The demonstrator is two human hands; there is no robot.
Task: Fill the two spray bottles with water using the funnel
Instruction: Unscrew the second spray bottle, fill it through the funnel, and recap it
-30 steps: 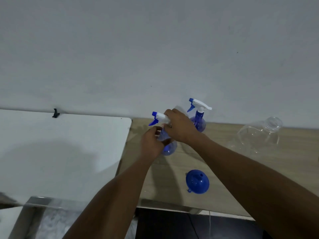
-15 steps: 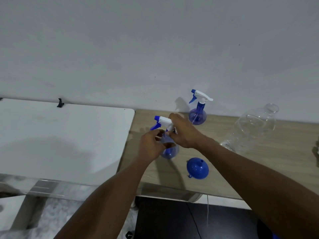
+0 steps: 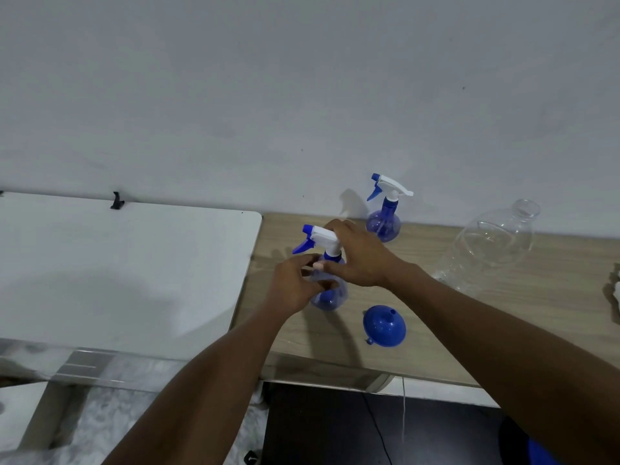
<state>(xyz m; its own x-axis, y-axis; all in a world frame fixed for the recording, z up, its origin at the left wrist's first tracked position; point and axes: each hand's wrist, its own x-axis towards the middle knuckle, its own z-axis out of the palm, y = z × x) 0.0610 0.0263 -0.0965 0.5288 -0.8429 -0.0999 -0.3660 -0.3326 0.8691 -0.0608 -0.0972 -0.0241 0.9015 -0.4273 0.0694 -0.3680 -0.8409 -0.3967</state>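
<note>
A small blue spray bottle (image 3: 330, 298) with a white and blue trigger head (image 3: 317, 238) stands on the wooden table (image 3: 469, 313). My left hand (image 3: 295, 285) grips its round body from the left. My right hand (image 3: 357, 255) is curled round the trigger head and neck from the right. A second blue spray bottle (image 3: 384, 223) with its head on stands further back by the wall. A blue funnel (image 3: 384, 325) lies mouth down on the table, just right of the held bottle.
A large clear plastic bottle (image 3: 493, 243) with an open mouth leans at the right of the table. A white table (image 3: 117, 273) adjoins on the left. The wooden table's front edge runs just below the funnel.
The held spray bottle has come nearer to me and away from the second bottle, both hands staying on it. The camera has tilted, so more of the table shows.
</note>
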